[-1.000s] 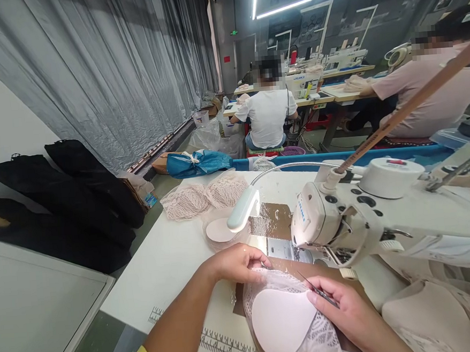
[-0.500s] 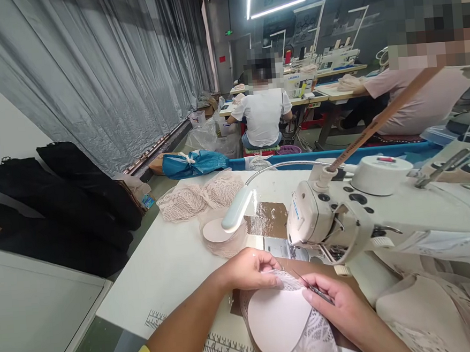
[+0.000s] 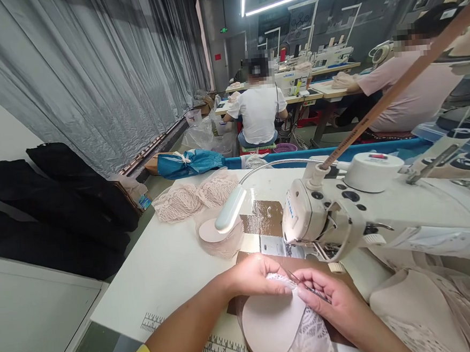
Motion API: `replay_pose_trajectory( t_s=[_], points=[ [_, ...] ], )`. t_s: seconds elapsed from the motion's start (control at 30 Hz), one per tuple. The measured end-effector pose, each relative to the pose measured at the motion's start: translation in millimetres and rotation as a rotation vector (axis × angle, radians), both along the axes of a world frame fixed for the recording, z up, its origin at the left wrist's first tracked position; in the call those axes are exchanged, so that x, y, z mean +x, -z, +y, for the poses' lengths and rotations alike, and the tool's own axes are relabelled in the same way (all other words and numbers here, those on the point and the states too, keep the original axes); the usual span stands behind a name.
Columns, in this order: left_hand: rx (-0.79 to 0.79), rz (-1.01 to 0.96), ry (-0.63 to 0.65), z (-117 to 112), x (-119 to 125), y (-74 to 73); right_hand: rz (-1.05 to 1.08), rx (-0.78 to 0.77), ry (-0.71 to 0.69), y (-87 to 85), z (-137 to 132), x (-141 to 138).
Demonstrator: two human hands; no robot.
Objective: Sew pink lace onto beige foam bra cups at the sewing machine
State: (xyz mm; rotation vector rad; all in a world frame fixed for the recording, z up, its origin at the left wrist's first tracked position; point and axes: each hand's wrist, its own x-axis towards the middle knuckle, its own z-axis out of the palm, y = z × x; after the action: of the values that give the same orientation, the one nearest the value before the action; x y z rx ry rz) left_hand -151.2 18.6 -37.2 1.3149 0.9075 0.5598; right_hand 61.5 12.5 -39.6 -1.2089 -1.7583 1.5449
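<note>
A pale pink foam cup [image 3: 269, 323] lies on white lace fabric [image 3: 314, 336] at the near edge of the white sewing table [image 3: 172, 266]. My left hand [image 3: 254, 275] is closed, its fingers pinching the lace at the cup's upper edge. My right hand [image 3: 332, 303] is closed round a thin metal tool, tweezers or small snips [image 3: 307, 286], whose tip points at that same edge. Both hands sit just in front of the white sewing machine's head [image 3: 322, 218].
A bendy lamp [image 3: 229, 211] hangs over a stack of cups and lace [image 3: 219, 239], with more lace pieces [image 3: 196, 197] behind it. Pink fabric [image 3: 424, 302] is piled at the right. Black bags [image 3: 59, 199] lie on the floor left. Two people sit at machines beyond.
My hands have drawn closer together at the cup's upper edge, and the tool's tip now nearly meets my left fingers. The view has shifted slightly.
</note>
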Motion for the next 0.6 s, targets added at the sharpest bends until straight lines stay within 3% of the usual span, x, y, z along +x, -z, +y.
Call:
replay_pose_trajectory(
  t_s=[0.1,0.3,0.6],
  points=[
    [-0.033,-0.031,0.004,-0.8,-0.4,-3.3,0.070,-0.063,-0.022,-5.2,-1.1,1.4],
    [-0.060,-0.086,-0.012,-2.4,1.2,-7.0,-0.033,0.047,-0.008,-6.8,1.6,7.4],
    [-0.098,-0.018,-0.035,-2.2,2.4,-5.6,-0.070,0.100,-0.065,-15.7,0.0,2.0]
  ],
)
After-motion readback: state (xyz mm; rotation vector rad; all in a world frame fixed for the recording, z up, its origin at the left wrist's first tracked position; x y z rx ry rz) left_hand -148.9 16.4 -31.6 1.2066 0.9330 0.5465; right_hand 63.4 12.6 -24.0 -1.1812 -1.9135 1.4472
